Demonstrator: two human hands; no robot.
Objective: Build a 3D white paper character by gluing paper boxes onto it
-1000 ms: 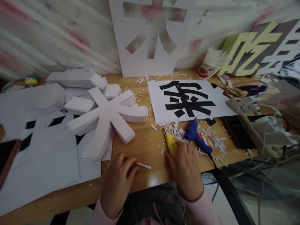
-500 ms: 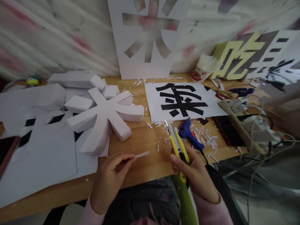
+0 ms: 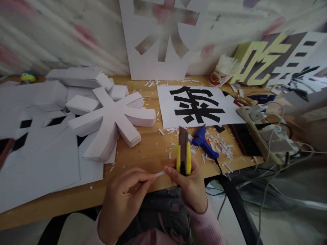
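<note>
Left hand (image 3: 125, 193) pinches one end of white strip (image 3: 160, 174). Right hand (image 3: 192, 185) grips yellow cutter (image 3: 188, 158), blade (image 3: 183, 140) pointing away from the body. Strip lies between the hands over the near edge of the desk (image 3: 150, 146), long axis left-right; right thumb (image 3: 173, 174) is at its free end, can't tell if touching.

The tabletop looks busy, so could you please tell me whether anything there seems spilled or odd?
Yes: white scraps lie strewn on the tabletop, thickest around the blue glue gun, with more near the cut-out board. They look untidy, scattered loose rather than gathered.
</note>
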